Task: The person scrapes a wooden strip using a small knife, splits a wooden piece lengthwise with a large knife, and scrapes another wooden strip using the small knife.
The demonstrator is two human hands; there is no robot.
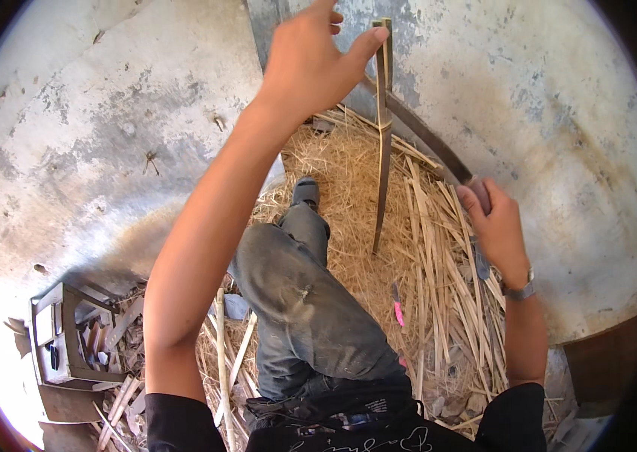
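Two hands of mine: my left hand (311, 64) at 12 o'clock, my right hand (493, 226) at 3 o'clock. One upright bamboo stick (383, 135), one long blade (427, 139) crossing it, one pink-handled tool (397, 309) near 5 o'clock, one grey crate (58, 331) at 8 o'clock. Split strips (446, 286) underfoot: too many to count.

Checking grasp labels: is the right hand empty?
No: the right hand grips the handle of a long dark blade that crosses behind the upright bamboo stick.

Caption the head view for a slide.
Left hand steadies an upright bamboo strip while the right hand grips a long blade over straw litter.
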